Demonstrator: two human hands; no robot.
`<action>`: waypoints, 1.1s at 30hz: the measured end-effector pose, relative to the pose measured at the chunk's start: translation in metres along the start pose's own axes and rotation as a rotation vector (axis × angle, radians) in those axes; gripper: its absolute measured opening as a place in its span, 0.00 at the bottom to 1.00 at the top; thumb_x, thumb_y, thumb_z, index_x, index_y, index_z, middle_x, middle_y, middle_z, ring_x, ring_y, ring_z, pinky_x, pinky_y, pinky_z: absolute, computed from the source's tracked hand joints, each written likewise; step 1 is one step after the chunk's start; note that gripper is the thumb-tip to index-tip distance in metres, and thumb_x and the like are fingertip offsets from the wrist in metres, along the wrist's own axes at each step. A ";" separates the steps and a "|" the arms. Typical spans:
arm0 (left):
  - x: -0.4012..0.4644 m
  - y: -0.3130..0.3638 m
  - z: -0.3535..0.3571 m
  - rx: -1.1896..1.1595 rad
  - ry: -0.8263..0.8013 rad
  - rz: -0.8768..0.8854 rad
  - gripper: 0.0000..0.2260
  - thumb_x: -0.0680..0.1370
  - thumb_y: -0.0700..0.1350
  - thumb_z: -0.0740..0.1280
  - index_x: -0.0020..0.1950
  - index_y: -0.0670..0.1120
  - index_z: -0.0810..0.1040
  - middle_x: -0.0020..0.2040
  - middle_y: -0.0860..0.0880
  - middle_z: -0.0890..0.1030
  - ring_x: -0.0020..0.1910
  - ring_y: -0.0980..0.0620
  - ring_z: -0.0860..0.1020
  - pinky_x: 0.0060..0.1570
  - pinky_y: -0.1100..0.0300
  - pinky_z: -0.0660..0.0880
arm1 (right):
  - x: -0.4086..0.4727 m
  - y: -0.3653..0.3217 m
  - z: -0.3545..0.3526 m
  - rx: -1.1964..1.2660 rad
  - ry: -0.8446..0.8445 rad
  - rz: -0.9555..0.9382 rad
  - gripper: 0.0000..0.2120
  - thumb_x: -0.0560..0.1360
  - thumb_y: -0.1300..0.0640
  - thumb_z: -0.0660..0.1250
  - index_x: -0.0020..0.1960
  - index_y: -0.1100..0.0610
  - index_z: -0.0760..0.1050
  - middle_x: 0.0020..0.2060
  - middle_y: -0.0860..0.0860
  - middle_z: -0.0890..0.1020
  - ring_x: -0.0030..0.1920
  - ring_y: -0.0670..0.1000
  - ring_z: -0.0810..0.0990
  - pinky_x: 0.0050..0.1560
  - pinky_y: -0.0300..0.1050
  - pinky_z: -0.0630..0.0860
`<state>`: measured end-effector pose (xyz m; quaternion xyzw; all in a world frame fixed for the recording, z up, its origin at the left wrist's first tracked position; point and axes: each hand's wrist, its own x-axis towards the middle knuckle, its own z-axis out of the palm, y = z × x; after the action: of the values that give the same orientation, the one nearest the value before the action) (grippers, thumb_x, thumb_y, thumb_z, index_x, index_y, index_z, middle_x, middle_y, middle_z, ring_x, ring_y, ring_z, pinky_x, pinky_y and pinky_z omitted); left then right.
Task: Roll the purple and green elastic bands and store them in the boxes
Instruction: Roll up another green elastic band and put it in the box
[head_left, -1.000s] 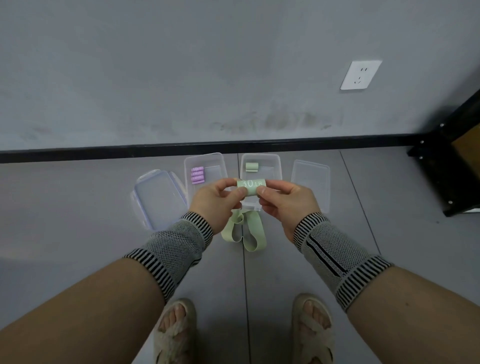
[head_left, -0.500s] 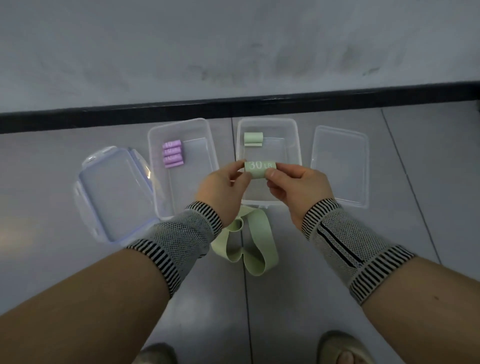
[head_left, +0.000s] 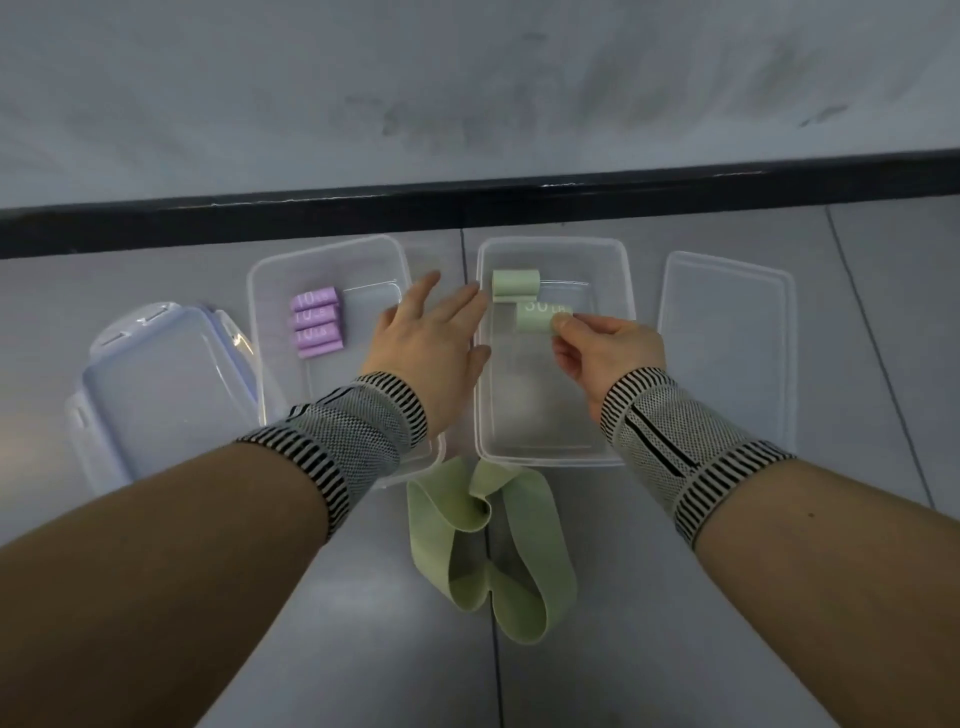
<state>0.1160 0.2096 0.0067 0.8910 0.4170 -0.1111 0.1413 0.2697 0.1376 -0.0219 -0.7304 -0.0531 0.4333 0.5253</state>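
head view: right hand (head_left: 608, 353) pinches green roll (head_left: 535, 321) over right box (head_left: 618, 364); left hand (head_left: 431, 343) spread, purple rolls (head_left: 316, 329) in left box (head_left: 270, 364).

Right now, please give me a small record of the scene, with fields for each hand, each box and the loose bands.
left hand: open, holds nothing
right hand: pinches rolled green elastic band over right clear plastic box
right box contents: one green roll
left clear plastic box: four purple rolls
floor: unrolled green bands
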 end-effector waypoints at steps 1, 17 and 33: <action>0.004 -0.001 0.003 0.008 -0.012 0.011 0.27 0.80 0.56 0.51 0.77 0.53 0.46 0.77 0.57 0.49 0.76 0.48 0.42 0.73 0.44 0.50 | 0.006 0.003 0.003 -0.016 0.000 -0.001 0.06 0.71 0.61 0.73 0.36 0.55 0.80 0.33 0.54 0.82 0.36 0.52 0.80 0.49 0.51 0.81; 0.007 -0.012 0.037 -0.028 0.017 0.069 0.28 0.80 0.56 0.47 0.76 0.52 0.39 0.77 0.58 0.41 0.75 0.51 0.36 0.72 0.39 0.43 | 0.049 0.027 0.038 -0.233 0.018 -0.106 0.07 0.71 0.57 0.72 0.34 0.52 0.79 0.29 0.52 0.81 0.32 0.52 0.79 0.47 0.54 0.81; 0.007 -0.011 0.038 -0.043 0.021 0.065 0.28 0.80 0.56 0.48 0.77 0.52 0.40 0.77 0.58 0.41 0.75 0.51 0.36 0.72 0.38 0.44 | 0.048 0.027 0.045 -0.630 0.071 -0.254 0.12 0.77 0.51 0.64 0.52 0.56 0.82 0.40 0.51 0.82 0.41 0.50 0.80 0.40 0.38 0.74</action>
<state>0.1089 0.2080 -0.0324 0.9020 0.3914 -0.0881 0.1597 0.2586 0.1836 -0.0746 -0.8589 -0.2564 0.3011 0.3252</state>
